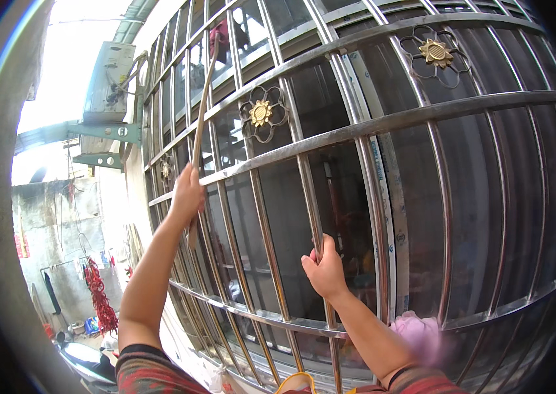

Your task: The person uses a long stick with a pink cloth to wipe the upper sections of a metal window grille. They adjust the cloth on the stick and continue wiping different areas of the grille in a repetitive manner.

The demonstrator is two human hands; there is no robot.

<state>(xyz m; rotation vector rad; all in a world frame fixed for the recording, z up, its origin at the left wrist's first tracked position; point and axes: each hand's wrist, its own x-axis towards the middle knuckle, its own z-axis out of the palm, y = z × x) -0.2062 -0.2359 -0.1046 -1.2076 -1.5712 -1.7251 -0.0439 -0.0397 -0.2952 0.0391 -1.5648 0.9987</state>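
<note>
My left hand is closed around a long wooden stick, held upright against the steel window grille. A dark maroon cloth shows at the stick's top end, among the upper bars. My right hand grips a vertical bar at the middle of the grille, with a bit of pink beside its fingers that I cannot make out. Lower right, a blurred pale pink cloth is at the bottom rail. Gold flower ornaments decorate the bars, and dark sliding window panes stand behind them.
An air-conditioner unit on green brackets juts from the wall at upper left. Below it are a weathered wall, red dried strands hanging, a scooter and small items on the ground.
</note>
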